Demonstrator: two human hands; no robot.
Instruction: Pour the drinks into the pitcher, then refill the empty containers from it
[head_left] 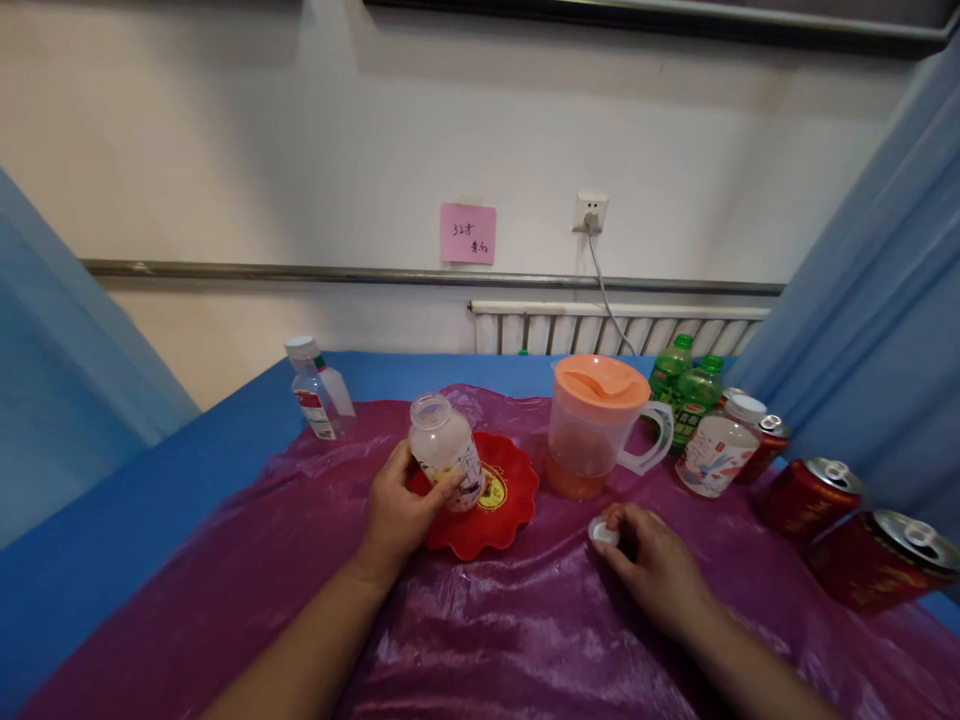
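Observation:
My left hand (405, 510) is wrapped round a clear bottle (448, 455) with a printed label. The bottle has no cap on its mouth and tilts a little to the left over a red scalloped plate (510, 505). Between the thumb and fingers of my right hand (656, 560) is a small white bottle cap (602, 532), its hollow side partly showing. Just beyond that hand stands a clear pitcher (574, 450) with an orange lid (600, 380) and some orange-tinted liquid at its bottom.
Purple plastic sheeting (480, 640) covers much of the blue table (187, 440). Clear bottles (319, 405) stand at the back left. On the right are green bottles (697, 395), a capped labelled bottle (720, 450) and several red cans (814, 495). A radiator (555, 325) lines the wall behind.

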